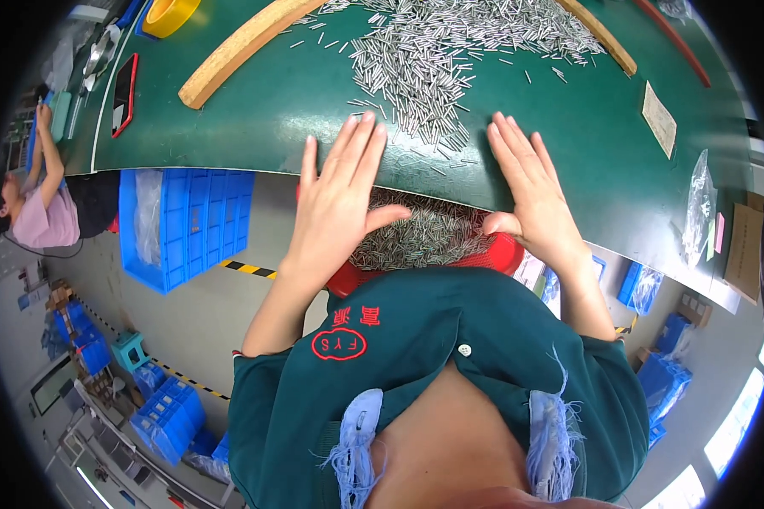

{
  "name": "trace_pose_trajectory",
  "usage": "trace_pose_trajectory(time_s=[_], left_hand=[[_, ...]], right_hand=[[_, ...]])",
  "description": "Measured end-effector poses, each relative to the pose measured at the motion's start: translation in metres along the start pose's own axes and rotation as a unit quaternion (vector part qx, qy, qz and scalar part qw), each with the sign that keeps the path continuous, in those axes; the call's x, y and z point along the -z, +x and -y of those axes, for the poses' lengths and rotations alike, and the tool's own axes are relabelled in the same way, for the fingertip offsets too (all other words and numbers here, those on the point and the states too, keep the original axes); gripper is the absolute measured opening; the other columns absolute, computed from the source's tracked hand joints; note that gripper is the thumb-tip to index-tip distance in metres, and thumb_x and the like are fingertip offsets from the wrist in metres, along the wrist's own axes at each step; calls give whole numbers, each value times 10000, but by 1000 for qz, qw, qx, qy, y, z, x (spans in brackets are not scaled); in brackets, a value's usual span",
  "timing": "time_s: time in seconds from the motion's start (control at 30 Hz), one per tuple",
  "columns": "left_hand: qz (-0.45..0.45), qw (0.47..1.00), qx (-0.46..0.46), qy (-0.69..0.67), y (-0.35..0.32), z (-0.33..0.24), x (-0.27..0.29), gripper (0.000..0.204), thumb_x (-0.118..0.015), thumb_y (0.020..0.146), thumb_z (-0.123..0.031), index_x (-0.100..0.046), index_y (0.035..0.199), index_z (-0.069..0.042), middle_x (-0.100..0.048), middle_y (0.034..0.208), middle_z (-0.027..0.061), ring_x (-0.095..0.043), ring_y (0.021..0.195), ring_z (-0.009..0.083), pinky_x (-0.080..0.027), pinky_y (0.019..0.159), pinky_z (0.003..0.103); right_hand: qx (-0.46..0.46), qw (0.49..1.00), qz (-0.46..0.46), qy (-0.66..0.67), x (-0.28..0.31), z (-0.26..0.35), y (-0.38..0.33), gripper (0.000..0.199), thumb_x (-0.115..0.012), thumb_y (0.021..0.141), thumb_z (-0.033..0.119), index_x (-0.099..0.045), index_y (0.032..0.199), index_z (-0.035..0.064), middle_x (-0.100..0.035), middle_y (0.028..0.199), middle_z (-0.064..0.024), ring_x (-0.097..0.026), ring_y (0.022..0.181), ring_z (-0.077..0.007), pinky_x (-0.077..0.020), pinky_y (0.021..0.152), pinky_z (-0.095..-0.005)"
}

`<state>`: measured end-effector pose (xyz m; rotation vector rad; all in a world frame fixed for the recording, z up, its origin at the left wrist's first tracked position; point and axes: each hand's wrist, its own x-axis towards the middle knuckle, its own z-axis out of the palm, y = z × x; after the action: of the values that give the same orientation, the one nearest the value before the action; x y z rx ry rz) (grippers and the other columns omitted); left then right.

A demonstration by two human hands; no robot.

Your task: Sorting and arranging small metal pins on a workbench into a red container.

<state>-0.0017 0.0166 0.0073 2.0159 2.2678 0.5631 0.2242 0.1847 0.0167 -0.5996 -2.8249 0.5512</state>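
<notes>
A tan paper label [659, 119] and clear plastic bag [699, 204] lie on the table's right.

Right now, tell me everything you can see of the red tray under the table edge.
The red tray looks like plastic and sits low against the person's lap, mostly hidden beneath the green table edge. Only its rim shows, at lower left and right. It is heaped with short silvery metal pins, like those piled on the table above. The left hand and right hand lie flat on the table edge over it, thumbs hanging down towards the pins.
</notes>
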Motion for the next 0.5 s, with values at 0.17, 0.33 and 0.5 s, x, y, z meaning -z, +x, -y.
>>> trace_pose_trajectory(time_s=[0.17, 0.33, 0.5], left_hand=[[31, 999, -23, -17, -14, -7, -1, 964, -746, 700, -501, -418, 1501, -76, -386, 1574, 74, -354, 1460, 260, -183, 1181, 599], [33, 997, -52, -40, -4, -19, -7, 936, -752, 704, -482, -438, 1486, -75, -428, 1545, 70, -381, 1443, 239, -202, 1177, 593], [28, 994, -94, -41, 3, -23, -9, 903, -753, 713, -478, -465, 1466, -71, -449, 1529, 74, -407, 1427, 233, -230, 1172, 585]], right_hand=[[18, 995, 21, -91, 0, 13, -5, 1064, -521, 702, 745, -409, 1490, 40, -373, 1568, -125, -307, 1480, -283, -208, 1211, -505], [79, 996, 45, 0, 1, 19, 1, 1014, -628, 691, 657, -428, 1473, 42, -430, 1532, -113, -356, 1457, -271, -223, 1206, -510], [56, 998, 13, -25, -3, 9, 8, 1002, -624, 710, 657, -422, 1478, 46, -416, 1543, -116, -347, 1462, -267, -222, 1208, -511]])
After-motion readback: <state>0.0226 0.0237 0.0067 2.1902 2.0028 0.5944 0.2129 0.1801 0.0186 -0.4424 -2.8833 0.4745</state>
